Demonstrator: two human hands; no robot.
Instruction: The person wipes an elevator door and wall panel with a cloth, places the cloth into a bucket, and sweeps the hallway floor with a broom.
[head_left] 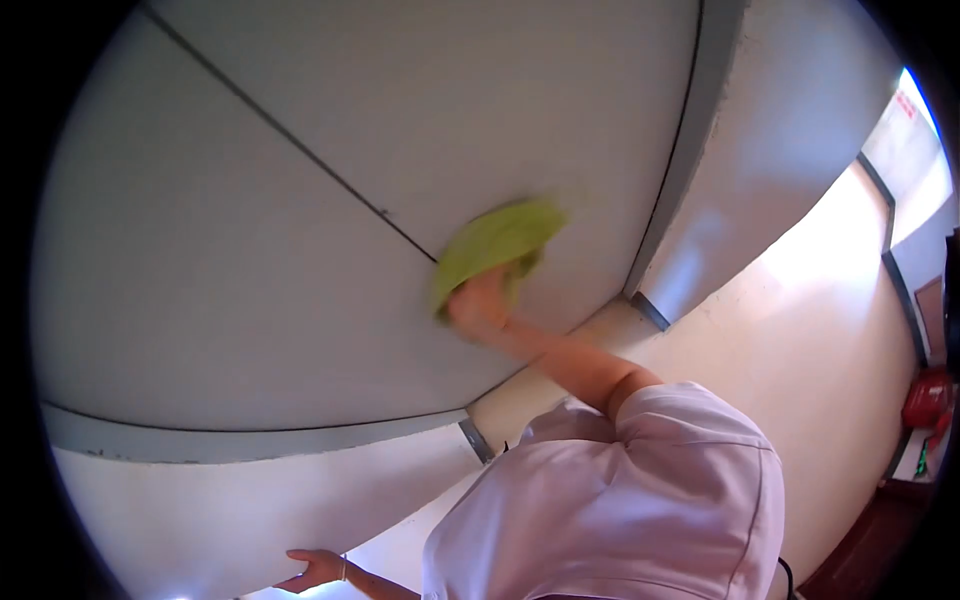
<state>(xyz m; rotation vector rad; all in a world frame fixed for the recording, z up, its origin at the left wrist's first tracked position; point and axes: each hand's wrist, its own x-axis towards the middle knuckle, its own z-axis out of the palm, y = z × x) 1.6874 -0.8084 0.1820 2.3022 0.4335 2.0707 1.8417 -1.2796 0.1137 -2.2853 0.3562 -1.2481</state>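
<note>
My right hand point(480, 305) is pressed to a light green cloth point(505, 235), which lies against a large grey panel point(250, 230). Motion blurs both the hand and the cloth's edges. The cloth covers the lower end of a dark seam running across the panel. At the bottom left, my left hand point(318, 568), with a thin band at the wrist, is by the edge of a white wall surface point(250, 510). Its thumb and fingers are spread, and no object shows in it.
Grey frame strips point(690, 130) border the panel on the right and below. Beyond the right strip is a pale wall point(790, 340). A red object point(928, 398) and a dark red surface point(865, 545) show at the far right. My light shirt fills the bottom middle.
</note>
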